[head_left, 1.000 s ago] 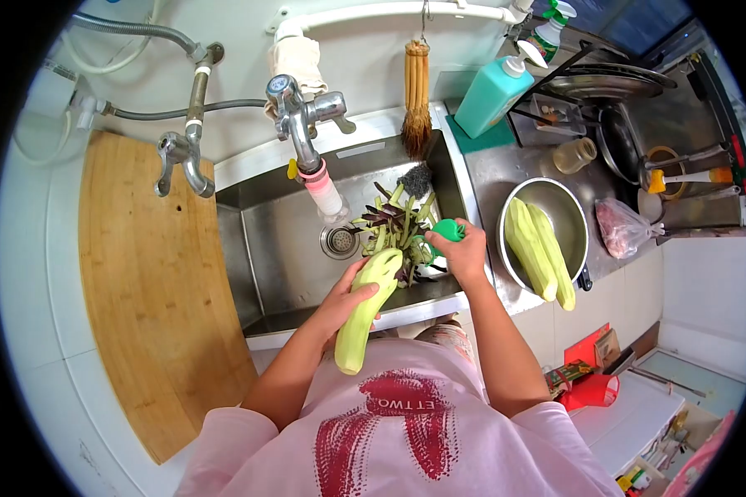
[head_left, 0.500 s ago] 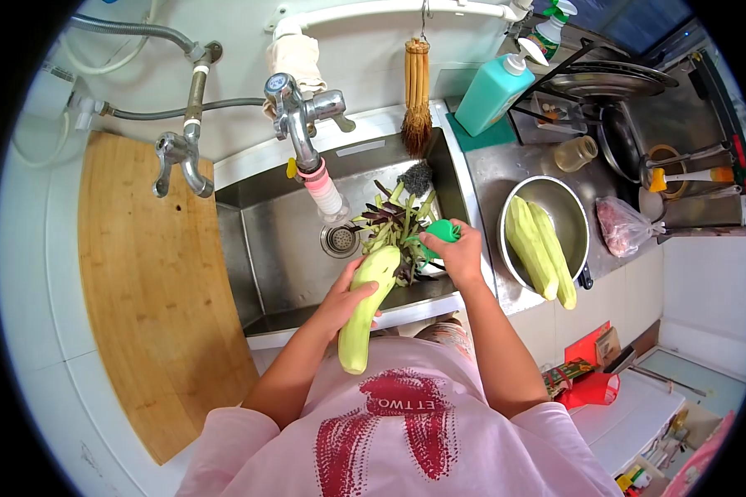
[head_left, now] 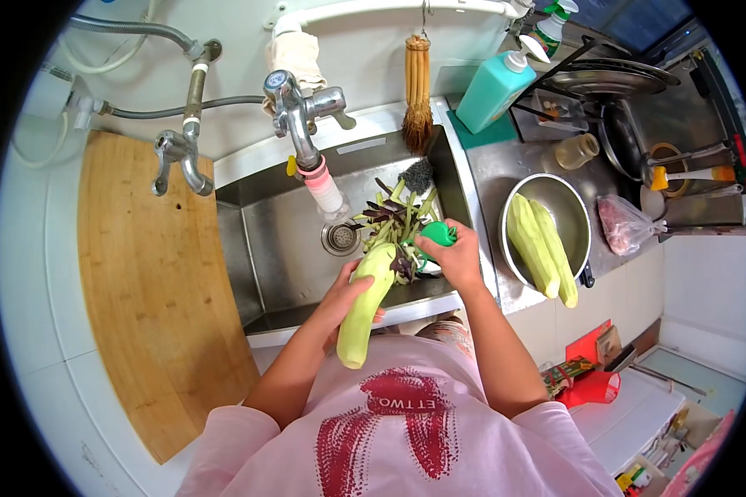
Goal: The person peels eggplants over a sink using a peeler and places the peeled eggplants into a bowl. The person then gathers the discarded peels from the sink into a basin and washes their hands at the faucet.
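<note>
My left hand [head_left: 344, 300] is wrapped around a peeled, pale green eggplant [head_left: 363, 319], which slants over the front edge of the sink. In my right hand [head_left: 459, 258] is a green peeler [head_left: 439, 234], held near the eggplant's far end; fingers and peel partly hide its blade. A dark purple scrap of peel hangs at that end. Beneath my hands, a heap of purple and green peelings [head_left: 394, 217] lies in the sink [head_left: 286, 248]. Two more peeled eggplants [head_left: 532, 248] rest in a metal bowl [head_left: 574, 217] to the right.
A faucet [head_left: 298, 124] with a pink-and-white nozzle reaches over the sink. A wooden board [head_left: 157, 290] lies on the left. At the sink's back right are a scouring pad [head_left: 417, 176] and a hanging brush [head_left: 417, 91]. A teal pump bottle [head_left: 496, 91] and a bagged item [head_left: 626, 224] stand right.
The eggplant and my left hand have shifted slightly away from my body. My right hand with the peeler has moved a little left and nearer to me.
</note>
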Demonstrator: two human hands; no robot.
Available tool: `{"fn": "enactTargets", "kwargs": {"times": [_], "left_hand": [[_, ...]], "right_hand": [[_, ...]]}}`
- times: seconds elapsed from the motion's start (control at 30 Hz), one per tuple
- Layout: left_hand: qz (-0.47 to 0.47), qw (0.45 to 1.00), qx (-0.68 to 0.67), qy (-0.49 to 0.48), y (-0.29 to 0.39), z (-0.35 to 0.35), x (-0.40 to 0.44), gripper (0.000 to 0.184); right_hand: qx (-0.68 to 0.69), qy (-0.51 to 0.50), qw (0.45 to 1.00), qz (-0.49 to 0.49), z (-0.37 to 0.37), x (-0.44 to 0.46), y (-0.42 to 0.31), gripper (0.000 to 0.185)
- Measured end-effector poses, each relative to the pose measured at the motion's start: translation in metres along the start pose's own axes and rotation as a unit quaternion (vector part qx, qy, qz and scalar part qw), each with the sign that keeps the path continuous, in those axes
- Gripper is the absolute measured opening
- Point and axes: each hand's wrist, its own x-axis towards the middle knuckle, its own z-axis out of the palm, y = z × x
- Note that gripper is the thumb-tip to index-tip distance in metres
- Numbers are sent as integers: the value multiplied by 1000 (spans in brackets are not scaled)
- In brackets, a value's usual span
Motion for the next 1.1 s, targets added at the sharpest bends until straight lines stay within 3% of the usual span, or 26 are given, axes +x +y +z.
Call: {"fn": "enactTargets", "kwargs": {"times": [0.17, 0.37, 0.43, 0.53, 0.57, 0.6, 0.63, 0.67, 0.7, 0.77, 0.83, 0.9, 1.1], "left_hand": [[-13, 997, -49, -64, -8, -11, 9, 55], [-25, 989, -46, -136, -7, -16, 1, 54], [-25, 990, -46, -133, -11, -17, -3, 54], [-12, 990, -111, -86, -17, -19, 10, 51], [-10, 985, -133, -109, -22, -24, 16, 50], [-9, 979, -156, -133, -27, -28, 21, 49], [-7, 978, -155, -137, -31, -30, 27, 49], [7, 984, -119, -133, -34, -34, 33, 49], [19, 988, -87, -125, -32, -32, 31, 48], [14, 985, -129, -113, -32, -25, 27, 50], [18, 980, -165, -108, -19, -15, 24, 53], [30, 978, -149, -140, -16, -12, 19, 60], [42, 994, 23, -101, -18, -9, 21, 74]], "right_hand": [[58, -110, 992, 4, 4, -7, -1, 15], [-53, 20, 998, -17, -18, 9, 16, 15], [-28, 29, 999, 0, -16, 6, 6, 15], [193, 15, 981, 20, -6, 3, -2, 18], [194, 16, 981, 21, -5, 3, 7, 18], [-72, 20, 997, -27, -5, 3, 13, 19], [-334, 23, 939, -76, -7, 7, 17, 20], [-241, 59, 967, -58, -6, 7, 21, 23], [-241, 56, 967, -61, -5, 11, 19, 23], [-174, 30, 984, 8, -5, 9, 18, 27], [-234, 55, 971, 9, -8, 11, 14, 24], [7, 7, 1000, 30, -9, 12, 29, 21], [-25, -28, 998, 46, -9, 11, 31, 19]]}}
